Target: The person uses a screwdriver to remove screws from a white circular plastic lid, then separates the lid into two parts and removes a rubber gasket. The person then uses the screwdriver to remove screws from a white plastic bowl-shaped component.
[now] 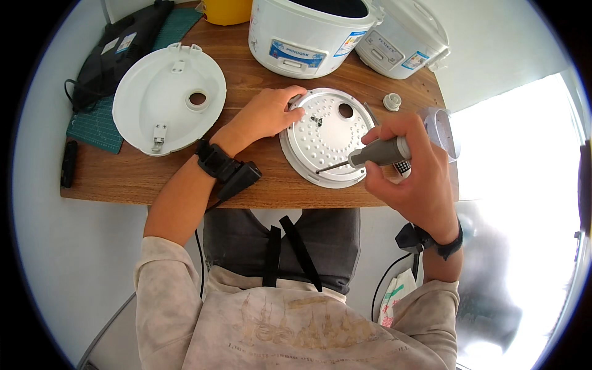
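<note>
Gripping a screwdriver (364, 156), the right hand (414, 171) partly hides its handle (385, 152).

On brown wooden table (123, 182), near front edge, lies round silver metal plate (330, 135). Left of plate: round white plastic lid (157, 105). Behind plate: open white round cooker (308, 46); to its right, second white round cooker (398, 46). Before second cooker: small whitish plastic cap (391, 102).

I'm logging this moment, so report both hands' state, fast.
Left hand: partly open, touching the rim of the dimpled metal disc.
Right hand: closed, holding the grey screwdriver.
</note>
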Action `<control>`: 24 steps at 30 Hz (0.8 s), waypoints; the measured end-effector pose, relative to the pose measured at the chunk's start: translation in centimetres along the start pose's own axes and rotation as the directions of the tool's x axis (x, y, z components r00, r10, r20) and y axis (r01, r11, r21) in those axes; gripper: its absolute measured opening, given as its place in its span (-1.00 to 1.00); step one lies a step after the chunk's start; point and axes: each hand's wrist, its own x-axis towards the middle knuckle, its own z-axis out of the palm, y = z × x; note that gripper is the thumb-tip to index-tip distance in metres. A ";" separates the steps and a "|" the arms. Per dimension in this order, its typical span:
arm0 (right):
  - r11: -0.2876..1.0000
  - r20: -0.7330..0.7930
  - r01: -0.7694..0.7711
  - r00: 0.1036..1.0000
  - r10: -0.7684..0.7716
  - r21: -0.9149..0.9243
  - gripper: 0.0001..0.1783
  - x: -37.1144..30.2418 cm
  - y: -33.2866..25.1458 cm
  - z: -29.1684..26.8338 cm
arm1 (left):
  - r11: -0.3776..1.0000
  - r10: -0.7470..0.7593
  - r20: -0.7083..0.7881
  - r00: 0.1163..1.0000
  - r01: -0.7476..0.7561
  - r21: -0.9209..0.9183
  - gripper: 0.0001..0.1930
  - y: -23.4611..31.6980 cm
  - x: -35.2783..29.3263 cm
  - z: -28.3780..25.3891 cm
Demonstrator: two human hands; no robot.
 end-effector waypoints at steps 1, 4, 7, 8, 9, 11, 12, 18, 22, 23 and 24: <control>0.999 0.002 0.035 0.999 -0.035 -0.015 -0.62 0.0 0.1 0.0 | 1.000 -0.007 0.005 1.000 0.007 -0.012 -0.52 0.1 0.0 0.0; 0.990 0.018 0.127 0.992 -0.126 -0.058 -0.61 0.1 0.1 0.1 | 1.000 -0.001 0.004 1.000 0.001 -0.007 -0.52 0.1 0.0 0.0; 0.982 0.042 0.176 0.984 -0.173 -0.071 -0.61 0.3 -0.5 0.4 | 1.000 0.007 -0.001 1.000 -0.007 -0.005 -0.53 -0.1 0.1 0.0; 0.982 0.042 0.180 0.983 -0.177 -0.057 -0.62 0.3 -0.6 0.5 | 1.000 0.008 -0.001 1.000 -0.008 -0.008 -0.53 -0.1 0.1 0.1; 0.982 0.043 0.184 0.982 -0.182 -0.043 -0.62 0.3 -0.7 0.6 | 1.000 0.007 0.005 1.000 -0.007 -0.018 -0.53 0.0 0.1 0.0; 0.971 0.070 0.211 0.976 -0.204 -0.114 -0.65 0.2 -1.0 0.5 | 0.999 0.006 0.020 1.000 -0.006 -0.039 -0.53 0.2 0.1 0.0; 0.963 0.085 0.227 0.973 -0.217 -0.144 -0.66 0.2 -1.1 0.5 | 0.999 0.007 0.012 1.000 -0.007 -0.039 -0.53 0.1 0.1 0.0; 0.877 0.114 0.228 0.974 -0.198 -0.423 -0.65 0.7 -2.0 0.3 | 1.000 0.024 -0.009 1.000 -0.024 -0.017 -0.52 -0.3 0.0 0.1; 0.886 0.063 0.221 0.975 -0.214 -0.407 -0.70 0.9 -1.9 0.8 | 0.999 0.025 -0.012 1.000 -0.026 -0.024 -0.53 -0.2 0.1 0.1; 0.889 0.059 0.222 0.975 -0.216 -0.401 -0.70 0.9 -1.8 0.8 | 0.999 0.038 -0.020 0.999 -0.038 -0.016 -0.53 -0.4 0.1 0.2; 0.892 0.055 0.222 0.974 -0.219 -0.395 -0.70 0.9 -1.8 0.8 | 0.999 0.049 -0.022 0.999 -0.050 -0.018 -0.53 -0.5 0.2 0.2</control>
